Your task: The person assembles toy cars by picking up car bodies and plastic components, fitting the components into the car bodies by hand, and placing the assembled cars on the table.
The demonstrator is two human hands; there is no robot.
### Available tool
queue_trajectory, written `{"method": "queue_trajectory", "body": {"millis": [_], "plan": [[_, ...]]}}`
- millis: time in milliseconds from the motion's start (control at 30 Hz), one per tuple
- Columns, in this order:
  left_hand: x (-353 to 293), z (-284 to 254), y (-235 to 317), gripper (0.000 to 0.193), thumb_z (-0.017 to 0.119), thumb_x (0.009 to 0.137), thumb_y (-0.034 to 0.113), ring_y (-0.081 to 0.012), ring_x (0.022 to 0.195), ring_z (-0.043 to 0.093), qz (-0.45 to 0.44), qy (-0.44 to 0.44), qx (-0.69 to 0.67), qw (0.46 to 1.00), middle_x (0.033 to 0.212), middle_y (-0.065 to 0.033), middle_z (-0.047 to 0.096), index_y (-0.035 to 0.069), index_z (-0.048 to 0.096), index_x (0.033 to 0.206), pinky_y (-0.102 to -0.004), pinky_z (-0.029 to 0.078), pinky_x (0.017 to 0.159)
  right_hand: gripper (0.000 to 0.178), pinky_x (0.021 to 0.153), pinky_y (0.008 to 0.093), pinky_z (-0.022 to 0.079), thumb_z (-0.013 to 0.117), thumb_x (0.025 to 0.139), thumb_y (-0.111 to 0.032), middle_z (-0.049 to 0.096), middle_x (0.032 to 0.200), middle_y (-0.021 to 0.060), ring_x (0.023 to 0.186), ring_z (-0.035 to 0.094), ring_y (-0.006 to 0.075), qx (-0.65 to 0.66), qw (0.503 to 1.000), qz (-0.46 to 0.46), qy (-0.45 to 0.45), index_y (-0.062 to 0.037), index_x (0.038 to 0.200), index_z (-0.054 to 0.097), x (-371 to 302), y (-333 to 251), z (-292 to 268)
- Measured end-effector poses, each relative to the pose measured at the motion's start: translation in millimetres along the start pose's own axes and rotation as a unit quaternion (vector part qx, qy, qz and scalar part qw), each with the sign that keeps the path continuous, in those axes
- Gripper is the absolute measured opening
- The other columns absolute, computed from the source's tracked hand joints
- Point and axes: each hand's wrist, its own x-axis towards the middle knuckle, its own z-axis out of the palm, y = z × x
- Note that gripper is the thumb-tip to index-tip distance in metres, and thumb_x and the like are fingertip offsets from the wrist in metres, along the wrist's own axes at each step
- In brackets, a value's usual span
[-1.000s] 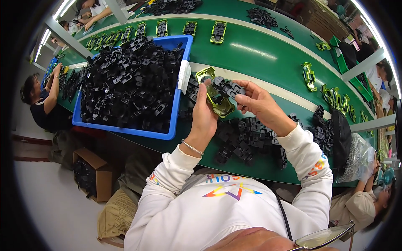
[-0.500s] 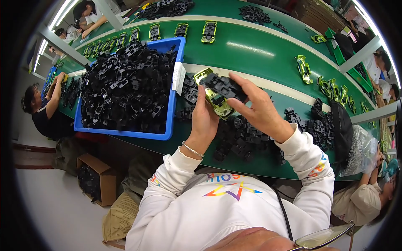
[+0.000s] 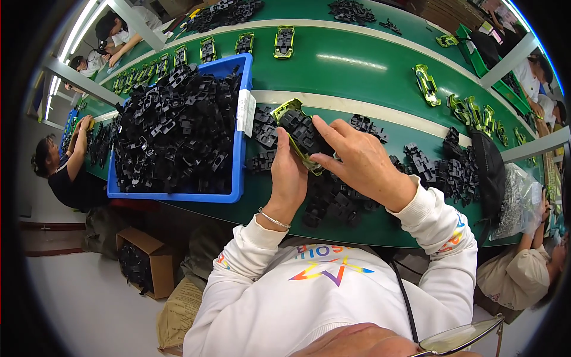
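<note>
My left hand [image 3: 289, 172] is closed round a yellow-green toy car body shell [image 3: 288, 107], held tilted above the bench with its hollow side up. A black plastic chassis part [image 3: 305, 132] lies in the shell. My right hand [image 3: 357, 156] grips the chassis part between thumb and fingers at its right side, pressing it against the shell. Whether it sits fully flush cannot be seen under the fingers. Loose black chassis parts [image 3: 339, 205] lie in a heap below my hands, and more black parts [image 3: 264, 128] lie just left of them.
A blue crate [image 3: 241, 149] heaped with black parts stands at left. Beyond the white strip, green shells fitted with black chassis [image 3: 284, 43] line the green bench [image 3: 339, 77]. Bare green shells [image 3: 427, 86] lie at right, near a clear plastic bag [image 3: 516, 199]. Other people work around the benches.
The black chassis part has gone from hovering tilted over the shell to lying inside it. My right hand has moved slightly left and down with it. The view has shifted a little.
</note>
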Motion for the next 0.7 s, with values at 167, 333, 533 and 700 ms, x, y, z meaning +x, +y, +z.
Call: {"method": "queue_trajectory", "body": {"millis": [167,333,533,700], "plan": [[-1.7,0.5,-1.6,0.049,0.028,0.108,0.044,-0.0187,0.117,0.057,0.008,0.008,-0.005,1.0,0.127,-0.0056,0.059,0.009,0.048,0.135,-0.0354,0.046,0.099,0.06,0.06,0.0393,0.051,0.072,0.086,-0.029,0.058,0.09,0.0146,0.071,0.062,0.0303,-0.008,0.999,0.024,0.021,0.002,0.133,0.051,0.8,-4.4,9.0],[-0.4,-5.2,-4.4,0.05,0.029,0.107,0.045,-0.0194,0.118,0.057,0.009,0.031,-0.007,0.999,0.127,-0.0052,0.059,0.009,0.049,0.134,-0.0354,0.046,0.1,0.058,0.059,0.0374,0.05,0.071,0.086,-0.031,0.057,0.087,0.0122,0.07,0.062,0.0276,-0.023,0.999,0.012,0.045,0.0018,0.13,0.053,1.9,-7.0,14.7],[-1.5,-7.3,-7.7,0.052,0.03,0.106,0.048,-0.02,0.117,0.058,0.03,0.037,0.019,0.999,0.126,-0.0063,0.06,0.008,0.049,0.133,-0.0355,0.047,0.099,0.055,0.06,0.037,0.05,0.071,0.086,-0.031,0.057,0.087,0.011,0.075,0.061,0.0268,-0.052,0.998,0.003,0.022,0.0017,0.127,0.054,7.3,-11.5,11.7],[-0.1,-14.1,-13.5,0.056,0.032,0.105,0.051,-0.0195,0.112,0.061,0.058,0.041,0.073,0.995,0.123,-0.0069,0.061,0.006,0.048,0.133,-0.0348,0.05,0.095,0.054,0.064,0.0372,0.051,0.072,0.086,-0.029,0.057,0.087,0.0123,0.077,0.062,0.0276,-0.023,1.0,0.009,-0.012,0.0035,0.126,0.055,6.2,-10.2,10.2]]}}
